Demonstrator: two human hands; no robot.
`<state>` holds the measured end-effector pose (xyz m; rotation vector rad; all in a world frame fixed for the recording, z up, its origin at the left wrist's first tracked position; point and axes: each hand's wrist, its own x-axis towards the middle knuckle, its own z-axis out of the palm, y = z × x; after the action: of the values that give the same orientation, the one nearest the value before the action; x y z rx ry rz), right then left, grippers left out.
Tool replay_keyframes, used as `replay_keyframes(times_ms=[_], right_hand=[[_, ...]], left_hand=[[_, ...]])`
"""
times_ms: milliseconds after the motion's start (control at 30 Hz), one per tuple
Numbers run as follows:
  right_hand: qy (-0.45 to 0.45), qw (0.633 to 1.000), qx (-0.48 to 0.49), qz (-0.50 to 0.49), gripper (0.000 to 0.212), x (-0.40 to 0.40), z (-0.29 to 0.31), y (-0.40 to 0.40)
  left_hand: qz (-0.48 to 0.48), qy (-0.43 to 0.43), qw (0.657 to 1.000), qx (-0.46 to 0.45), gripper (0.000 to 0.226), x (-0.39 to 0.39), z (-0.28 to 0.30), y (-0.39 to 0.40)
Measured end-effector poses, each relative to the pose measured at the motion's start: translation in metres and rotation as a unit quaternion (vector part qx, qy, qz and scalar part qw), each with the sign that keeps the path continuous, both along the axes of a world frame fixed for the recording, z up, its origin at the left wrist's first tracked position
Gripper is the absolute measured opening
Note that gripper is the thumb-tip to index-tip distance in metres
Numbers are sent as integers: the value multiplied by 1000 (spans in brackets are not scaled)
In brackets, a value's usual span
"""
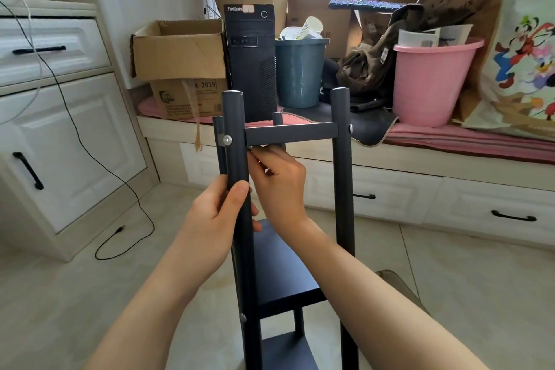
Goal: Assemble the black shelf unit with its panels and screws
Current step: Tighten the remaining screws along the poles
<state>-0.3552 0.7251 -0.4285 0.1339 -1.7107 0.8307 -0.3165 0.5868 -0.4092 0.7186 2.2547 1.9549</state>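
Note:
The black shelf unit stands upright in front of me on the tile floor. Its near left post and near right post are joined by the top panel, seen edge-on. Silver screws show on the left post and on the right post. Two lower panels sit between the posts. My left hand grips the near left post below the top panel. My right hand reaches under the top panel beside that post and pinches something small that I cannot make out.
A window bench behind the shelf carries cardboard boxes, a black computer tower, a grey-blue bin and a pink bucket. White cabinets stand at the left, with a black cable trailing over the floor.

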Motion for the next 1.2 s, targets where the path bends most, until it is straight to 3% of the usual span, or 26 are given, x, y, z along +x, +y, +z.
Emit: replay_keyframes(times_ms=[233,533,1067,1200], right_hand=[[-115,992,-5,45,16,20,11,7],[-323,943,31,78,18,57,38,22],[-333,936,88,70,21,68,69,24],[-290,951,75,73,18,68,58,20]], left_hand=[[9,-5,1000,-1,26,-1,0,0],[14,-10,1000,-20,27,3,2,0],[9,-31,999,-13,27,-1,1,-1],[5,-29,999,-15,27,-1,1,-3]])
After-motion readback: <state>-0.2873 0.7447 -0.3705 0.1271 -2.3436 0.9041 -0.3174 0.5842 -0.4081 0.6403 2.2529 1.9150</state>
